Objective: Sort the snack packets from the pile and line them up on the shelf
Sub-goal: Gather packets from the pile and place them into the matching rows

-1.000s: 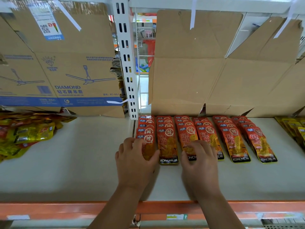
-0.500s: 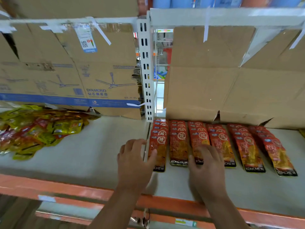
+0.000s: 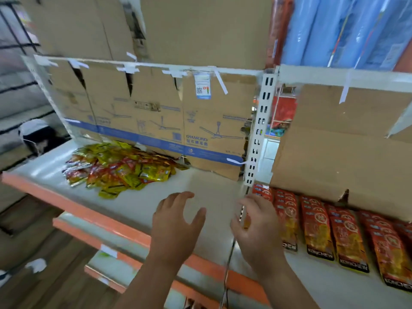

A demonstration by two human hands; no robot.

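Now your left hand (image 3: 176,228) and right hand (image 3: 258,233) hover open, holding nothing — pile (image 3: 118,168) far left, lined-up packets (image 3: 323,228) just right.

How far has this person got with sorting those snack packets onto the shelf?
Done: several neat rows of red packets lie on the right part of the shelf. In hand: nothing; the left hand and right hand are open and empty above the shelf. Left to do: the mixed pile of yellow and red packets on the left, unsorted.
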